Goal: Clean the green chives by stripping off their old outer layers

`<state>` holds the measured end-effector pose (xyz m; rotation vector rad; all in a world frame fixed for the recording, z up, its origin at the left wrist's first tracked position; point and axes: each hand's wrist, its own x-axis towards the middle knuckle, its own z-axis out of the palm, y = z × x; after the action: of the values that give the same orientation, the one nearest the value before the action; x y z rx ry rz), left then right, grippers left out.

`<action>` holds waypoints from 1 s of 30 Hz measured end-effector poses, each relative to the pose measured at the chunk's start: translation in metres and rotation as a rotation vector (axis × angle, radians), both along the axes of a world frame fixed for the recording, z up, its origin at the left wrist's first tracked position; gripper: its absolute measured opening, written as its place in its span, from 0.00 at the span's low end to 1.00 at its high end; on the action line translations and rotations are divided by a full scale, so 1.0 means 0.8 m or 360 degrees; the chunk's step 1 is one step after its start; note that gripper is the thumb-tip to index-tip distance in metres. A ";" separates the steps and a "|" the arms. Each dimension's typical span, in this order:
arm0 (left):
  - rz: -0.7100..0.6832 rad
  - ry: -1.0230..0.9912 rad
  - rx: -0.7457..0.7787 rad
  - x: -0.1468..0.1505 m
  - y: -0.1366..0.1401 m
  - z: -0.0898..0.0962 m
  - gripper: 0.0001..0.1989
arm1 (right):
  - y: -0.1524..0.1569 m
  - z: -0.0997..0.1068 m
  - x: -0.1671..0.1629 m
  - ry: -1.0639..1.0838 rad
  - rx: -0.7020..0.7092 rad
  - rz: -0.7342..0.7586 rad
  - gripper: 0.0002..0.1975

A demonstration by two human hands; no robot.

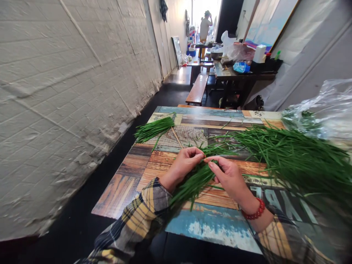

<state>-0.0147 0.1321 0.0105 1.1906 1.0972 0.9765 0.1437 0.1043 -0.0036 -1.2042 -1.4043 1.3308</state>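
My left hand (185,164) and my right hand (229,179) meet above the table, their fingertips almost touching. Both are closed in a pinch at the upper end of a bunch of garlic chives (194,183), whose leaves hang down toward the table's near edge. Exactly what lies between the fingertips is too small to make out. Just beyond my left hand, a thin wooden skewer (176,137) slants toward a neat bundle of chives (155,129) at the far left. A big loose heap of chives (291,157) spreads to the right of my right hand.
The patchwork-patterned table (132,185) ends close to a white brick-patterned wall (68,91). A clear plastic bag (324,106) with greens sits at the right. Beyond are a wooden bench (198,89), a cluttered table (231,73) and a person (205,27) in the bright doorway.
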 end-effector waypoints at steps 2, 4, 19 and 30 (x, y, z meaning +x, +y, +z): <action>-0.0023 0.0005 0.0011 0.002 -0.001 0.000 0.14 | 0.003 -0.001 0.003 -0.0048 0.0049 -0.0015 0.16; -0.0036 0.0023 0.0022 0.003 -0.002 0.000 0.14 | 0.006 0.000 0.005 -0.0052 0.0056 -0.0036 0.17; 0.0022 -0.0011 0.0024 0.005 -0.004 0.001 0.11 | 0.008 -0.007 0.010 -0.0093 0.0071 -0.0015 0.17; 0.0023 0.0000 0.0011 0.004 -0.003 0.000 0.11 | 0.008 -0.001 0.009 -0.0130 0.0066 -0.0018 0.17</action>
<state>-0.0118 0.1295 0.0106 1.1899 1.1046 0.9924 0.1511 0.1109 -0.0043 -1.2492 -1.4735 1.2511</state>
